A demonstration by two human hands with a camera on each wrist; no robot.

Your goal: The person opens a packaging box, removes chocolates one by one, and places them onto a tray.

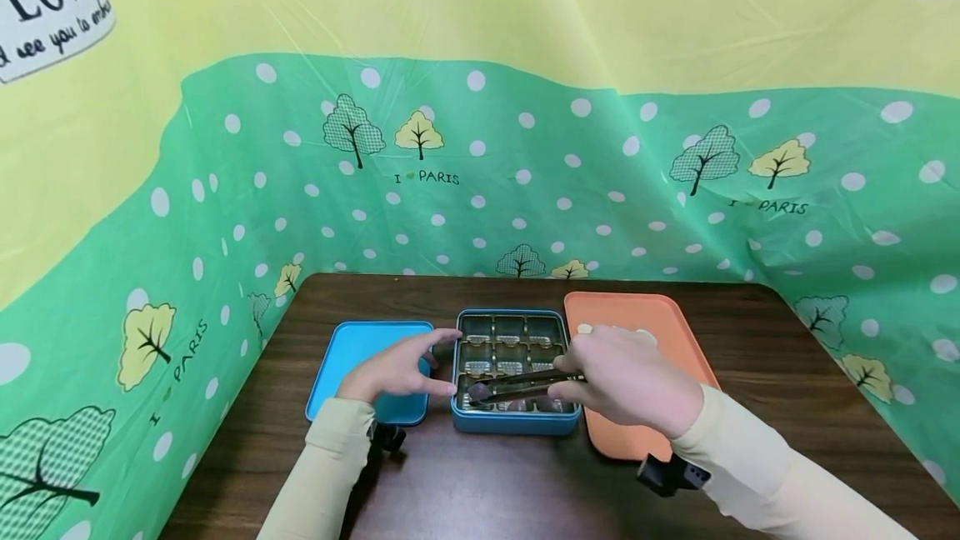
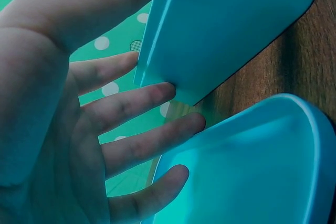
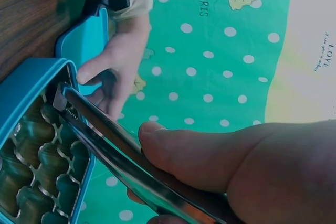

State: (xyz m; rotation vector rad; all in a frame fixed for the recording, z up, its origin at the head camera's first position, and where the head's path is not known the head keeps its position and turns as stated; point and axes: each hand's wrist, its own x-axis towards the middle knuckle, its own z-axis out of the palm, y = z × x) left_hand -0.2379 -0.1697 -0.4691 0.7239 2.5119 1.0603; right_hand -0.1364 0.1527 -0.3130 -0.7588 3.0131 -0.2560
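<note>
A blue box (image 1: 516, 422) with a dark insert of several compartments (image 1: 510, 329) stands at the middle of the table. My right hand (image 1: 630, 373) grips metal tongs (image 3: 126, 145), seen edge-on in the right wrist view. Their tips reach into the front-left compartment, at a small dark purplish piece (image 1: 478, 391); I cannot tell whether they pinch it. My left hand (image 1: 397, 369) is at the box's left side, thumb and forefinger spread at its rim. In the left wrist view the other fingers (image 2: 152, 140) stretch out loosely beside the blue wall (image 2: 226, 30).
A blue lid (image 1: 360, 344) lies inner side up to the left, partly under my left hand. To the right is an orange tray (image 1: 630, 440), with a pale round piece (image 1: 647, 337) partly hidden behind my right hand. A patterned cloth (image 1: 480, 190) hangs behind the brown table (image 1: 480, 490).
</note>
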